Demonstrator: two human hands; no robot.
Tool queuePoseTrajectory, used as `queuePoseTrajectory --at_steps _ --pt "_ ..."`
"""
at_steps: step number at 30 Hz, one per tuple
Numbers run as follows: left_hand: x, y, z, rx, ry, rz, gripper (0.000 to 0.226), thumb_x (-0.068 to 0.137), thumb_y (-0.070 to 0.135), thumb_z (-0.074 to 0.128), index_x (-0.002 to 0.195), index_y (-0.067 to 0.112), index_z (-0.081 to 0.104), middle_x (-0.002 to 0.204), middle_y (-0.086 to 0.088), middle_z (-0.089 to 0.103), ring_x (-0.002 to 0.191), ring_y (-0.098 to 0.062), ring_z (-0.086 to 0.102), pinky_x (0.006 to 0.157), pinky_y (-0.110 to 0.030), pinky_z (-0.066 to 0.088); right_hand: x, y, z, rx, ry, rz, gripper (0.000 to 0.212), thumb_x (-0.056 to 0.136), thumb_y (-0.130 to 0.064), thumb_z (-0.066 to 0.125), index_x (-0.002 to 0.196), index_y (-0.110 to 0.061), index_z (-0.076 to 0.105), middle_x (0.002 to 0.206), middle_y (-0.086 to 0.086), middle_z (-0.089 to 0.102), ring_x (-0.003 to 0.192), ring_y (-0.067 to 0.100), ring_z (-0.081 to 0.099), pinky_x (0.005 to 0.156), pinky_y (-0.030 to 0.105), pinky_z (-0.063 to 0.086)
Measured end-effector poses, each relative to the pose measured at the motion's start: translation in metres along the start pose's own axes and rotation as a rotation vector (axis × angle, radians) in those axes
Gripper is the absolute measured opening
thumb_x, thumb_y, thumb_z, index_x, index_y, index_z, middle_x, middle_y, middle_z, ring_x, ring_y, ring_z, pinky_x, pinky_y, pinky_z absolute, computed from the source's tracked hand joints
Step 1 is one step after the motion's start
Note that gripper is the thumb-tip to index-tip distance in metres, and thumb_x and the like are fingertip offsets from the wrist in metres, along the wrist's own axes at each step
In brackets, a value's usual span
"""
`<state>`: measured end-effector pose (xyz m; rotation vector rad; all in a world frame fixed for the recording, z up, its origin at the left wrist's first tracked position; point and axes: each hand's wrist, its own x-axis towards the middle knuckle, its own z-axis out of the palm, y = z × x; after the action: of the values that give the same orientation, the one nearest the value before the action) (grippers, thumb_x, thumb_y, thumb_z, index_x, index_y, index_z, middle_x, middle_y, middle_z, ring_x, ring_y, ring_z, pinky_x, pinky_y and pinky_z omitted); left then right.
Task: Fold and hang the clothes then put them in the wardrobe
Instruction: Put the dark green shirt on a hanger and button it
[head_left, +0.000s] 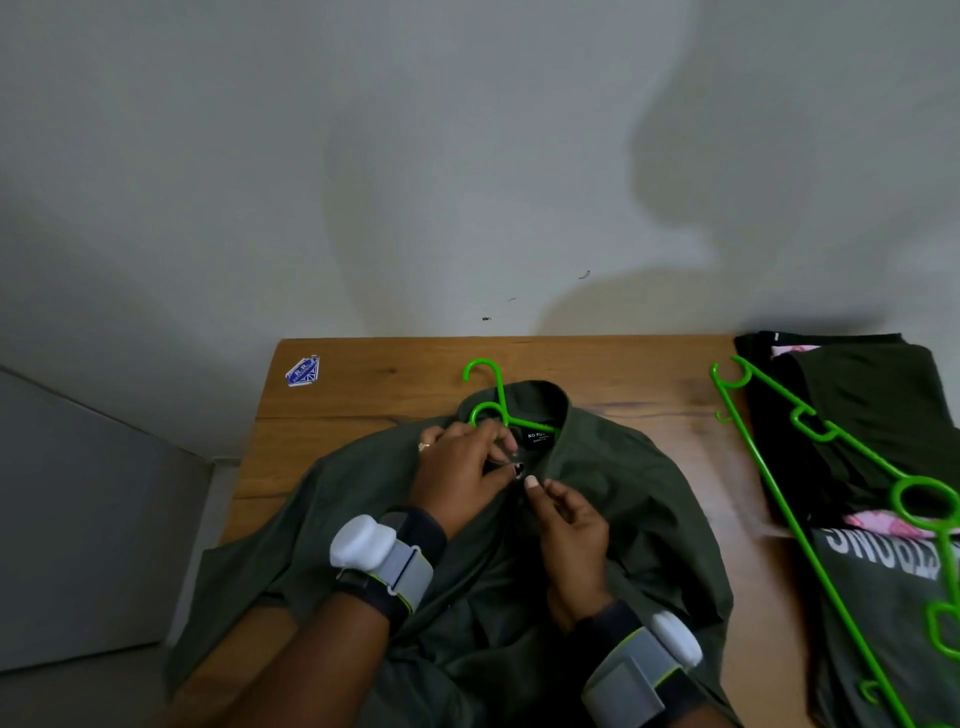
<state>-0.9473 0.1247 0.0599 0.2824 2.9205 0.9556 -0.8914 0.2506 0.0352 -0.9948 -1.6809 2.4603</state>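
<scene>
Hanging step: one dark green shirt (623, 509) lies mid-way along the table (374, 395), one green hanger (491, 387) in its collar. The left hand (462, 478) and right hand (571, 525) both pinch the placket at the top button. Next it probably needs fastening, then lifting. At least one spare hanger (831, 441) lies on folded clothes (872, 395) at the right edge.

Between fingertips of left hand (462, 473) and right hand (571, 530), pinched spot on shirt (634, 499) front too small to tell. Just beyond grip: collar label (540, 439) part-covered by left fingers, print unreadable; green hanger (491, 397) arms hidden under collar. Well right of grip: second hanger (831, 441), grey tee (872, 603) cut by frame edge.
</scene>
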Motion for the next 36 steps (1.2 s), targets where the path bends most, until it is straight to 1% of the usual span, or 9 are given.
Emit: queuePoseTrajectory --at_steps 4,11,13,17,20,27,31,34,36 --pt "-0.001 -0.001 0.002 0.014 -0.042 -0.037 0.015 0.083 0.035 0.064 0.095 0.033 0.055 0.082 0.022 0.069 0.104 -0.001 0.048 0.085 -0.032 0.018 0.003 0.003 0.001 -0.047 -0.024 -0.032 0.011 0.087 0.000 0.067 0.083 -0.010 0.071 0.073 -0.008 0.072 0.071 -0.002 0.062 0.066 0.012 0.050" --pt "-0.004 -0.001 0.003 0.018 -0.024 -0.047 0.016 0.084 0.031 0.064 0.095 0.036 0.055 0.081 0.024 0.068 0.106 0.002 0.045 0.084 -0.030 0.015 0.012 0.009 -0.001 -0.126 0.011 -0.021 0.013 0.081 0.003 0.073 0.082 -0.010 0.070 0.062 -0.007 0.068 0.059 0.000 0.058 0.058 0.014 0.049" --pt "-0.005 0.002 0.003 0.054 0.001 -0.034 0.016 0.083 0.031 0.065 0.096 0.034 0.056 0.080 0.022 0.067 0.105 0.000 0.046 0.084 -0.030 0.014 0.011 0.009 -0.001 -0.088 -0.012 0.009 0.012 0.082 0.003 0.071 0.082 -0.009 0.071 0.069 -0.002 0.071 0.065 0.003 0.061 0.062 0.017 0.051" --pt "-0.006 0.005 0.006 0.095 0.030 -0.035 0.015 0.082 0.031 0.066 0.094 0.033 0.057 0.078 0.019 0.066 0.104 -0.004 0.049 0.084 -0.029 0.013 0.010 0.010 -0.002 -0.049 -0.062 0.066 0.012 0.086 0.000 0.067 0.096 0.000 0.073 0.091 0.013 0.074 0.081 0.012 0.065 0.079 0.027 0.053" --pt "-0.007 0.006 0.009 0.147 0.022 -0.030 0.015 0.082 0.031 0.064 0.094 0.034 0.055 0.078 0.018 0.063 0.104 -0.006 0.050 0.086 -0.029 0.014 0.010 0.010 -0.003 -0.023 -0.071 0.097 0.010 0.085 0.003 0.068 0.091 -0.004 0.072 0.083 0.009 0.073 0.075 0.011 0.063 0.071 0.021 0.054" --pt "-0.008 0.013 0.012 0.241 0.016 0.025 0.021 0.072 0.024 0.065 0.087 0.031 0.052 0.074 0.016 0.058 0.093 -0.013 0.054 0.086 -0.037 0.019 0.009 0.011 -0.002 0.087 -0.023 0.173 0.011 0.085 0.003 0.066 0.095 -0.002 0.068 0.074 0.005 0.070 0.065 0.009 0.061 0.061 0.016 0.052" --pt "-0.004 0.022 0.010 0.345 -0.031 0.034 0.023 0.073 0.021 0.063 0.090 0.030 0.051 0.077 0.012 0.062 0.098 -0.016 0.053 0.088 -0.039 0.016 0.005 0.011 0.001 0.095 0.005 0.134 0.011 0.087 0.003 0.065 0.096 0.000 0.068 0.075 0.006 0.071 0.066 0.009 0.063 0.062 0.017 0.053" --pt "-0.001 0.030 0.007 0.388 -0.122 0.046 0.025 0.078 0.019 0.058 0.098 0.029 0.047 0.088 0.009 0.062 0.105 -0.017 0.047 0.092 -0.041 0.014 0.005 0.014 0.004 0.098 0.046 0.139 0.011 0.088 0.004 0.063 0.093 -0.004 0.069 0.076 0.006 0.070 0.068 0.011 0.063 0.062 0.018 0.053" --pt "0.001 0.033 0.005 0.407 -0.164 0.065 0.025 0.080 0.019 0.057 0.100 0.029 0.045 0.091 0.008 0.061 0.107 -0.017 0.046 0.093 -0.041 0.013 0.005 0.012 0.003 0.075 0.014 0.147 0.013 0.088 0.005 0.063 0.090 -0.005 0.070 0.077 0.007 0.070 0.072 0.014 0.062 0.063 0.019 0.053"
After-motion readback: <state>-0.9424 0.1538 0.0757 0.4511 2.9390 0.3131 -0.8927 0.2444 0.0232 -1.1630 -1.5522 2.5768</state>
